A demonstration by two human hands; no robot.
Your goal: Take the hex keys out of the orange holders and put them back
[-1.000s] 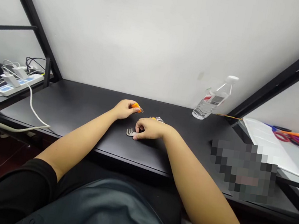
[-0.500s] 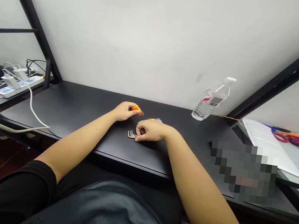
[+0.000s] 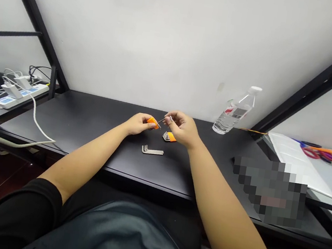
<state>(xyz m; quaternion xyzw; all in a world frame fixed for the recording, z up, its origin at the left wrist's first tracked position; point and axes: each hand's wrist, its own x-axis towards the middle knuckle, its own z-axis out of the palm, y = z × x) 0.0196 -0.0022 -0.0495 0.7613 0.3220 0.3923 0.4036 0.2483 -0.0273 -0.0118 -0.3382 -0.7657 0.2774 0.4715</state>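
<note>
Between its thumb and fingers, my left hand [image 3: 139, 124] grips an orange hex key holder [image 3: 153, 122] with short metal ends sticking out. My right hand [image 3: 182, 128] pinches a hex key [image 3: 162, 120], whose tip points at the holder; whether it touches the holder I cannot tell. Below my right hand, a second orange holder filled with hex keys [image 3: 169, 136] lies on the black desk. Nearer to me, a few loose L-shaped hex keys [image 3: 152, 151] rest side by side.
A clear water bottle [image 3: 235, 112] stands against the wall. White chargers and a power strip [image 3: 22, 96] are at the left, with a white cable [image 3: 37, 122] crossing the desk edge. At the right lie a white sheet [image 3: 297, 165] and a pixelated dark item [image 3: 268, 192].
My right hand has lifted a hex key from the loose ones and moved it up and away to the left hand's holder. The second holder has come into fuller view.
</note>
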